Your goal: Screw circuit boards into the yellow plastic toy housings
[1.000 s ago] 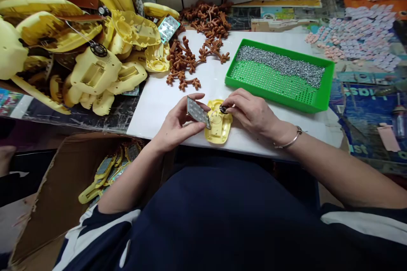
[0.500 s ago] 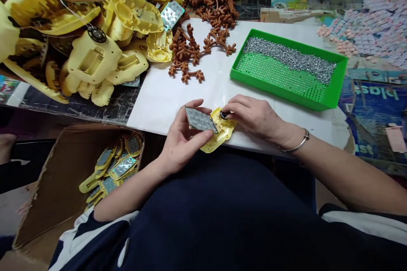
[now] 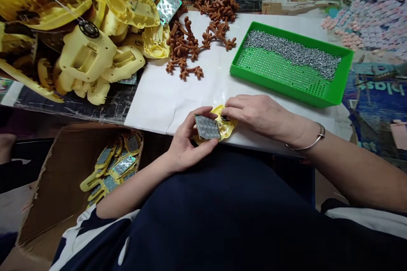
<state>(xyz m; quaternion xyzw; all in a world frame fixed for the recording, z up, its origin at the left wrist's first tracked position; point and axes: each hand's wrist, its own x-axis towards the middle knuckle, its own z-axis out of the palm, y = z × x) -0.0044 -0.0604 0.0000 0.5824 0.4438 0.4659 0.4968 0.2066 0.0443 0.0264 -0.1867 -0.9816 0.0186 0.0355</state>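
Observation:
My left hand (image 3: 190, 144) is closed around a grey circuit board (image 3: 207, 127) and the yellow plastic shell (image 3: 227, 132) beneath it, thumb along the board's lower edge. The shell sits at the front edge of the table, its inside facing up. With fingertips pinched, my right hand (image 3: 263, 116) holds a small round black part (image 3: 224, 117), which looks like a speaker, at the shell's far end. The fingers hide most of that part. Thin wires show between the board and the shell.
A green perforated tray (image 3: 286, 89) with small metal screws (image 3: 294, 53) stands behind my right hand. Brown antler-like pieces (image 3: 187, 44) lie farther back. Yellow shells (image 3: 89, 53) are heaped at left, above a cardboard box (image 3: 47, 182) of yellow assemblies (image 3: 122, 165).
The circuit board has moved slightly right and turned, now covering more of the shell. My right fingertips stay at the black part, pressed lower over it. The view has shifted a little.

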